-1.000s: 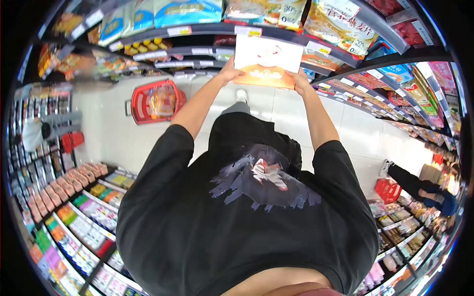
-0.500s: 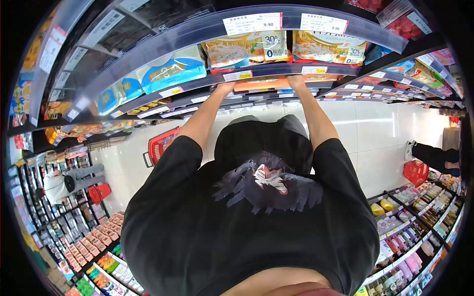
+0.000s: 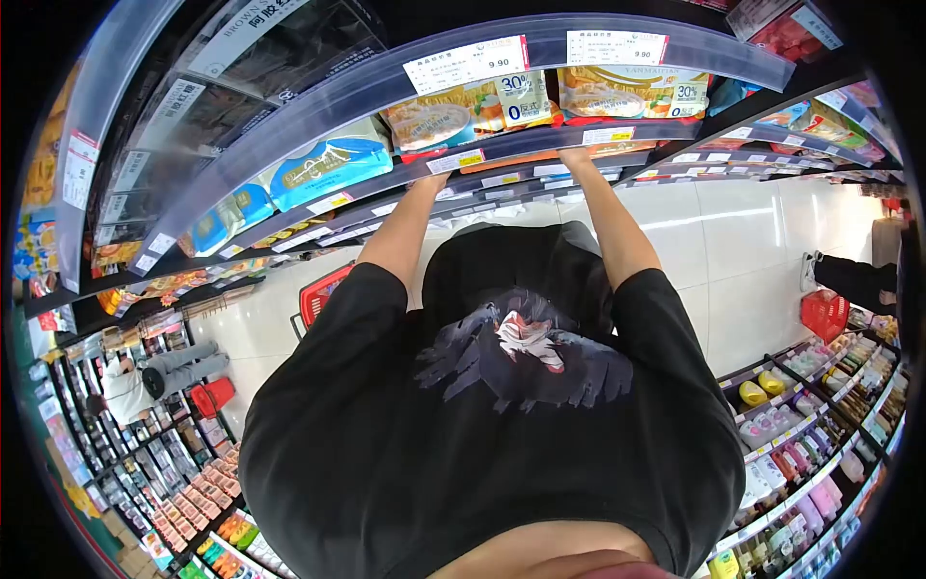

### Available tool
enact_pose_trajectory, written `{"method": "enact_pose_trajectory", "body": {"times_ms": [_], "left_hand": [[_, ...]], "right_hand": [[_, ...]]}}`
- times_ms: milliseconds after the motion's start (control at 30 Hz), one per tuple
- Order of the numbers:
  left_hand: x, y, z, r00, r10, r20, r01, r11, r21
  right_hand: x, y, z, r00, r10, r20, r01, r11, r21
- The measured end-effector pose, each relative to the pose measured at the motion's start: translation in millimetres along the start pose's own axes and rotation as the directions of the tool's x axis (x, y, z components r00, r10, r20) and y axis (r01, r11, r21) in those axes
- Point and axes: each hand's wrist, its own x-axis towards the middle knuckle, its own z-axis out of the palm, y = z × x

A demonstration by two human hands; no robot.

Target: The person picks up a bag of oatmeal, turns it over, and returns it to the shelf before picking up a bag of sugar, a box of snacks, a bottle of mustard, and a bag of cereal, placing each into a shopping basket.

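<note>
Since a second ago, the orange box (image 3: 511, 161) has moved from in front of the shelves to under a shelf edge (image 3: 526, 147), only a thin strip showing below the bags (image 3: 632, 94). The left hand (image 3: 433, 180) and right hand (image 3: 576, 157) reach in at its two ends, spread apart, probably to keep it level in the low gap. The edge hides the fingers, so their opening and grip cannot be told.

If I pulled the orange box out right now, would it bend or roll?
The orange box probably won't bend easily: its visible edge looks straight. It seems unlikely to roll, since that edge looks flat. It might tip if held at one end, because it spans from left hand to right hand.
</note>
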Motion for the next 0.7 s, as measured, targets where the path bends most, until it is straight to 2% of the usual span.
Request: {"method": "enact_pose_trajectory", "body": {"times_ms": [67,167,200,267,300,333,400,467,533,600,667,700], "left_hand": [[5.0,-2.2,2.8,0.999,0.027,-0.020,-0.027,1.000,0.004],[7.5,-8.0,7.8,0.997,0.059,-0.045,-0.058,0.998,0.014],[8.9,-9.8,11.8,0.997,0.068,-0.048,-0.067,0.998,0.022],[7.2,-12.3,17.0,0.994,0.091,-0.059,-0.089,0.995,0.036],[5.3,-14.1,18.0,0.992,0.103,-0.069,-0.101,0.994,0.042],[6.9,-14.1,19.8,0.990,0.116,-0.081,-0.112,0.992,0.048],[5.5,-17.5,21.1,0.986,0.138,-0.099,-0.132,0.989,0.059],[16.9,-21.0,24.0,0.981,0.159,-0.115,-0.152,0.986,0.069],[10.7,-27.6,21.6,0.975,0.179,-0.130,-0.170,0.982,0.081],[11.0,-29.3,21.2,0.966,0.212,-0.149,-0.200,0.975,0.092],[8.6,-31.2,27.4,0.959,0.235,-0.158,-0.221,0.970,0.100],[7.9,-30.2,28.9,0.961,0.228,-0.154,-0.215,0.972,0.093]], "right_hand": [[-19.4,-19.0,-16.3,0.992,0.126,0.022,-0.127,0.952,0.280],[-26.0,-50.6,-27.2,0.949,0.292,0.121,-0.299,0.706,0.642],[-29.6,-46.6,-25.9,0.946,0.301,0.121,-0.306,0.705,0.640],[-34.6,-24.8,-21.5,0.986,0.166,0.011,-0.139,0.782,0.607],[-37.7,-19.6,-23.8,0.992,0.090,-0.089,-0.038,0.883,0.468],[-37.6,-13.9,-28.5,0.992,0.089,-0.088,-0.038,0.884,0.466],[-44.2,-8.0,-37.9,0.990,0.138,-0.032,-0.126,0.958,0.259],[-47.2,-33.6,-56.1,0.991,0.127,-0.047,-0.116,0.974,0.194],[-47.8,-47.0,-66.2,0.996,0.093,0.001,-0.092,0.988,0.124],[-44.1,-39.7,-63.7,0.996,0.073,0.043,-0.078,0.987,0.142],[-46.4,-32.6,-58.6,0.996,0.085,0.009,-0.083,0.934,0.347],[-46.4,-33.9,-58.2,0.993,0.113,-0.028,-0.096,0.933,0.347]]}}
